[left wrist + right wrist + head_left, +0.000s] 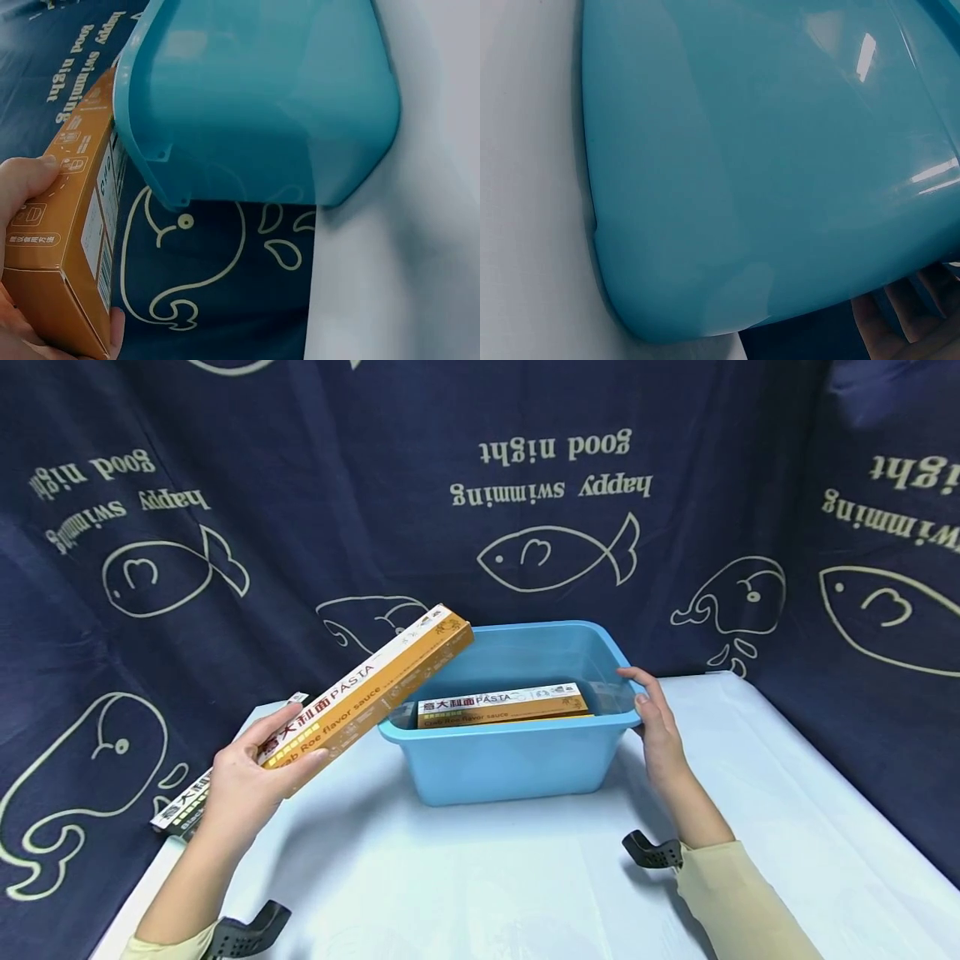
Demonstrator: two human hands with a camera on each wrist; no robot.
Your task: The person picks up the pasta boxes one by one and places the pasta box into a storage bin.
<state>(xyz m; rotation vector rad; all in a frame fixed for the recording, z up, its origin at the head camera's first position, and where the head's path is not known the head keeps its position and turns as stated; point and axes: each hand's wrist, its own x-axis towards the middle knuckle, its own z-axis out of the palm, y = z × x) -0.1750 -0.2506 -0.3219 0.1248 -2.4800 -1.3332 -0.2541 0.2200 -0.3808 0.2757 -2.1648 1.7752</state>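
Left hand, fingers grasping the near end of a tilted orange pasta box, its raised far end near the left rim of a blue bin; right hand, fingers gripping the bin's right rim. A similar box lies inside; a black-and-white box lies leftward on the white tabletop.

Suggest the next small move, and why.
Probably shift the left grip rightward to bring the held box over the bin. That box is tilted, its far end raised near the bin's left end; a similar box sits inside, and the right grip holds the bin's right end, which should steady it.
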